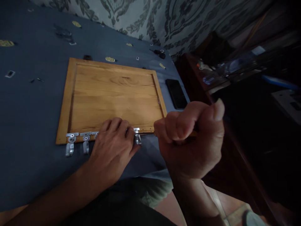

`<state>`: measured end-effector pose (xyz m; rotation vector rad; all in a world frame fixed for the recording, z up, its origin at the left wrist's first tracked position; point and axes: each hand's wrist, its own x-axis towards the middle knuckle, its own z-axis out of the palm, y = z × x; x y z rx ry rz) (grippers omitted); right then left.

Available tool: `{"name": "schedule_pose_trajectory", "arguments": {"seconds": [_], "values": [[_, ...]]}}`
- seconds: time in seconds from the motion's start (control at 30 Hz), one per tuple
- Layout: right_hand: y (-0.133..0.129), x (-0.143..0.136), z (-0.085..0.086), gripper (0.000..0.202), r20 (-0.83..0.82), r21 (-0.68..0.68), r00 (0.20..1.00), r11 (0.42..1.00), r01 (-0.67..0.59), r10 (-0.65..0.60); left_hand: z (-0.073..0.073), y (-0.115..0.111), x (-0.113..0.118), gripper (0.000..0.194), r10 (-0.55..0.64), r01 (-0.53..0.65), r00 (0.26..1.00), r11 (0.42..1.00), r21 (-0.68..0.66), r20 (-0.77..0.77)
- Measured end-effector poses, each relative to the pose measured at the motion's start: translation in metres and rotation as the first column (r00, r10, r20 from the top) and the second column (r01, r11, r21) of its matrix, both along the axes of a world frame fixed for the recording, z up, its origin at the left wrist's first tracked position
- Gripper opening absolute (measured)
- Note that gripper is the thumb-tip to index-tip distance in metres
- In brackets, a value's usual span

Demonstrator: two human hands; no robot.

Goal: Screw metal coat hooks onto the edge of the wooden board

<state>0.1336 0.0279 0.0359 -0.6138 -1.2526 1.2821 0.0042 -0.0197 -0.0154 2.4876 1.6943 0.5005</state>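
Observation:
A framed wooden panel lies flat on the blue cloth. Along its near edge runs a row of silver metal hooks, the left ones fixed with cross-head screws. My left hand lies over the middle of that edge, fingers curled on the wood and thumb below, covering part of the row. One hook shows just right of its fingers. My right hand is a closed fist in front of the panel's near right corner. A sliver of yellow shows at its palm, but what it holds is mostly hidden.
A black phone lies right of the panel. Small dark objects sit near the wall, and small screw-like bits lie at left. Beyond the cloth at right stands a dark red wooden piece of furniture with clutter on it.

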Motion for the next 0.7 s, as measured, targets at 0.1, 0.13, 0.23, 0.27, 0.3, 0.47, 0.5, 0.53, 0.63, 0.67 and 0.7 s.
{"name": "schedule_pose_trajectory", "arguments": {"seconds": [0.1, 0.13, 0.23, 0.27, 0.3, 0.47, 0.5, 0.53, 0.63, 0.67, 0.7], "values": [[-0.002, 0.0, 0.0, 0.054, 0.039, -0.033, 0.999, 0.999, 0.014, -0.013, 0.0, 0.0, 0.0, 0.022, 0.001, -0.001, 1.0, 1.0, -0.013, 0.003], [-0.002, 0.0, 0.0, 0.053, 0.04, -0.031, 0.999, 0.999, 0.006, -0.004, 0.0, 0.0, 0.0, 0.022, 0.0, 0.0, 1.0, 1.0, -0.016, 0.003], [0.0, -0.001, 0.0, 0.051, 0.028, -0.03, 0.999, 0.999, -0.025, 0.026, 0.0, 0.0, 0.0, 0.023, -0.007, 0.007, 1.0, 1.0, -0.01, 0.004], [0.001, -0.001, 0.0, 0.051, 0.019, -0.021, 0.999, 0.999, -0.047, 0.048, 0.0, 0.0, 0.0, 0.024, -0.006, 0.006, 1.0, 1.0, -0.005, 0.003], [0.002, -0.001, -0.001, 0.051, 0.015, -0.012, 0.998, 0.998, -0.065, 0.065, 0.0, 0.0, 0.0, 0.024, -0.004, 0.004, 1.0, 1.0, -0.001, 0.002], [0.007, 0.009, 0.0, 0.052, 0.171, -0.097, 0.978, 0.99, -0.105, 0.12, 0.0, 0.0, 0.0, 0.023, -0.007, 0.007, 1.0, 1.0, 0.013, -0.01], [0.009, 0.013, 0.001, 0.053, 0.212, -0.104, 0.961, 0.982, -0.159, 0.178, -0.001, 0.0, 0.0, 0.023, -0.006, 0.006, 1.0, 1.0, 0.013, -0.007], [0.012, 0.016, 0.002, 0.054, 0.249, -0.097, 0.938, 0.97, -0.224, 0.241, -0.001, 0.0, 0.0, 0.022, -0.003, 0.003, 1.0, 1.0, 0.014, 0.0], [0.024, 0.025, 0.004, 0.05, 0.327, -0.028, 0.873, 0.927, -0.374, 0.362, -0.002, 0.0, 0.001, 0.019, 0.009, -0.01, 1.0, 1.0, 0.021, 0.024], [0.027, 0.026, 0.003, 0.049, 0.346, -0.011, 0.858, 0.916, -0.402, 0.381, -0.002, 0.0, 0.001, 0.019, 0.011, -0.012, 1.0, 1.0, 0.022, 0.026], [0.031, 0.027, 0.002, 0.05, 0.345, 0.023, 0.869, 0.922, -0.386, 0.355, -0.002, 0.0, 0.001, 0.019, 0.013, -0.013, 1.0, 1.0, 0.022, 0.027]]}}
